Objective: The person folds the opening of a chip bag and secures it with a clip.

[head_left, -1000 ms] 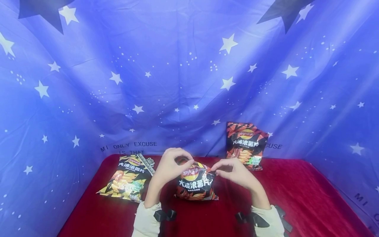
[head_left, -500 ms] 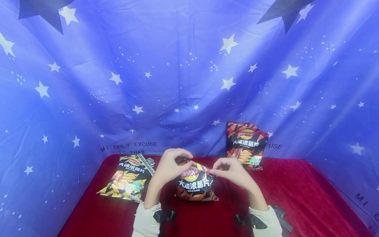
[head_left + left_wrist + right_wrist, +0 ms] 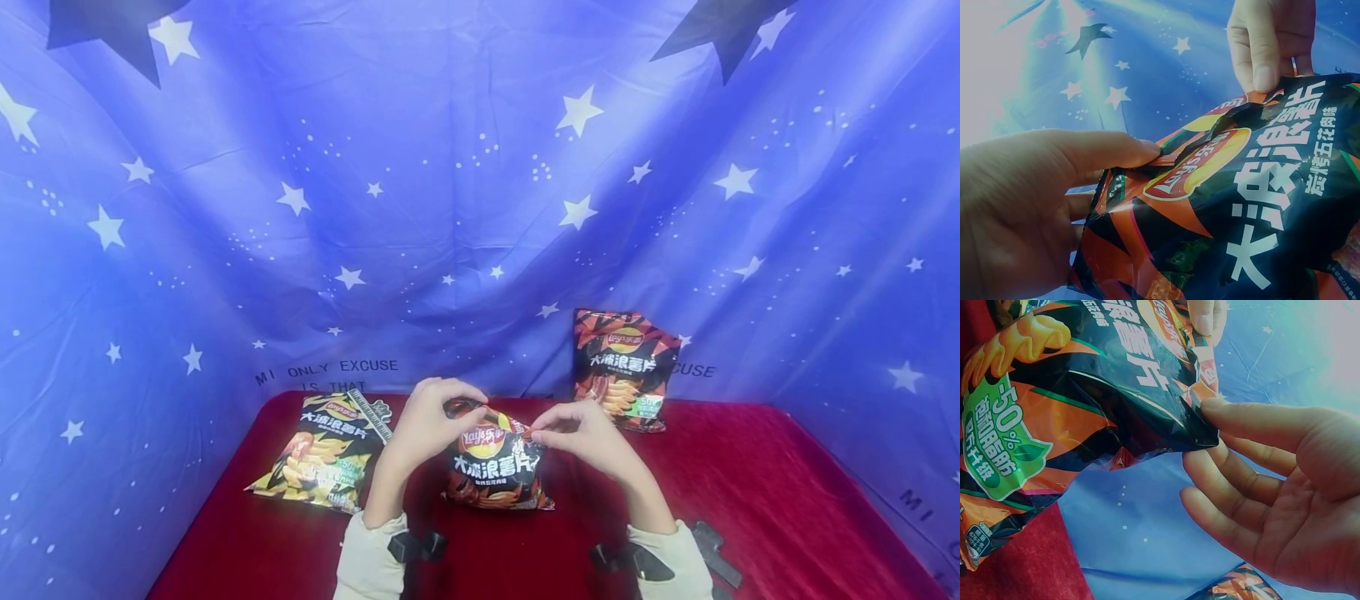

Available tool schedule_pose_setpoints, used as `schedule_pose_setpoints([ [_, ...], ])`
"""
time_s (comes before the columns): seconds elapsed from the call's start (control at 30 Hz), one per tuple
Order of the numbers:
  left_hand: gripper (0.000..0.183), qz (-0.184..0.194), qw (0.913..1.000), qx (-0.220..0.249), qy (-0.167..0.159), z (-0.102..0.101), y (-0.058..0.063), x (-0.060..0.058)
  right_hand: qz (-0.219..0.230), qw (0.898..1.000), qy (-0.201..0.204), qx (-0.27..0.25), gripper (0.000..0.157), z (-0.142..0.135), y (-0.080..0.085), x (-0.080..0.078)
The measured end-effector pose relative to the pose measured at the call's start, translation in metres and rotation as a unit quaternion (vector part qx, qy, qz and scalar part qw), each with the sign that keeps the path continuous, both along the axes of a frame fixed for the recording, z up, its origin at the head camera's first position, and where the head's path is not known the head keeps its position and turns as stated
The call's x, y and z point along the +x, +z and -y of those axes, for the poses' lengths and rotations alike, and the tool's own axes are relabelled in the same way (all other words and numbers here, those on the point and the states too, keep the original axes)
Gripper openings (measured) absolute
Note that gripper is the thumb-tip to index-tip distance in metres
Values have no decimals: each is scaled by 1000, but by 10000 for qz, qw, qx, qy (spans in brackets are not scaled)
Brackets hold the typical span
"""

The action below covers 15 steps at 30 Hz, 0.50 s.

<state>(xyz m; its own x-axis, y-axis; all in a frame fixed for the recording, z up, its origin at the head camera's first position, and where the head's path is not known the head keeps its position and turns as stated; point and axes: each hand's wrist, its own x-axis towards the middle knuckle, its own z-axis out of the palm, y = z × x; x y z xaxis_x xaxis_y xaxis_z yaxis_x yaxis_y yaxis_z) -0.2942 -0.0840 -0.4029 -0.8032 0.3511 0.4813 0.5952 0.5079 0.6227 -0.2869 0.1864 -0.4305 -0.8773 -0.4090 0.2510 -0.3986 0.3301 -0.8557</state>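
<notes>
Blue cloth with white stars is hanging all around the back and sides, and it is the biggest thing. Red, soft-looking cloth is covering the table under it.

Three bags of Lay's chips are sitting around the table. The orange and black bag at the back is standing up on the right, close to the blue cloth. The yellow and black bag is lying on the left, near the person's left arm. The orange and black bag in the middle is staying between the two hands, over the red cloth. Its top is wrinkling, and I cannot tell if that is a fold or a rip.

Two pale sleeves are covering the arms.

The left hand is pinching the top of the middle bag on its left side, with the thumb pressing on the front and fingers going behind. The right hand is pinching the top right corner between thumb and finger, while its other fingers are spreading out loosely behind.

Small black straps are sitting at the wrists, over the sleeves.
</notes>
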Motion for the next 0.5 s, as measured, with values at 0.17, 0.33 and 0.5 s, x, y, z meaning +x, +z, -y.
schedule_pose_setpoints([
  [0.17, 13, -126, 9999, 4, 72, -1, -1, 0, 39, 9999, -31, -134, 10, 1, -1, 0],
  [0.33, 11, -348, 9989, 80, 289, -6, -5, -3, 156, 9992, -219, -291, 11, 3, -3, -2],
  [0.5, 10, -627, 9961, 92, 619, -11, -10, -6, 264, 9973, -524, -435, 12, 4, -8, -6],
])
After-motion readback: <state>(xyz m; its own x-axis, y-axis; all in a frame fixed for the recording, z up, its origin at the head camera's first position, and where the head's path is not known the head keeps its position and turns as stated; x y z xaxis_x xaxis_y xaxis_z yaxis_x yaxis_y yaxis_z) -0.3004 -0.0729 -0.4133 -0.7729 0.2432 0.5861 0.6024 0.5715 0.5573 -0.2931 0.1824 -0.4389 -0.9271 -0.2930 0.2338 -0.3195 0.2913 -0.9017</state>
